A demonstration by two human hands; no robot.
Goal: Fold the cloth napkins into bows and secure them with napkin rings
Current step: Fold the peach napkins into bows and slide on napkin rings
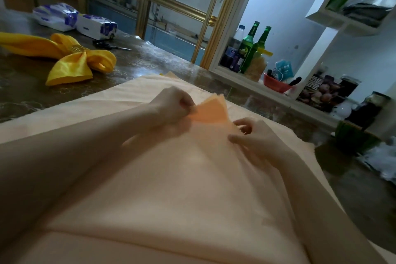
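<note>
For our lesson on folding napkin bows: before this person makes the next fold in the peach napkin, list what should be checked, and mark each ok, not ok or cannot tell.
1. Left hand grips the lifted corner of the peach napkin: ok.
2. Right hand pinches the same napkin: ok.
3. Napkin spread on the table: ok.
4. Edges lined up evenly: cannot tell, blurred.
5. Finished yellow bow lies clear of the working napkin: ok.
6. Spare ring for this napkin within reach: not ok, the only gold ring in view is on the yellow bow.
</note>
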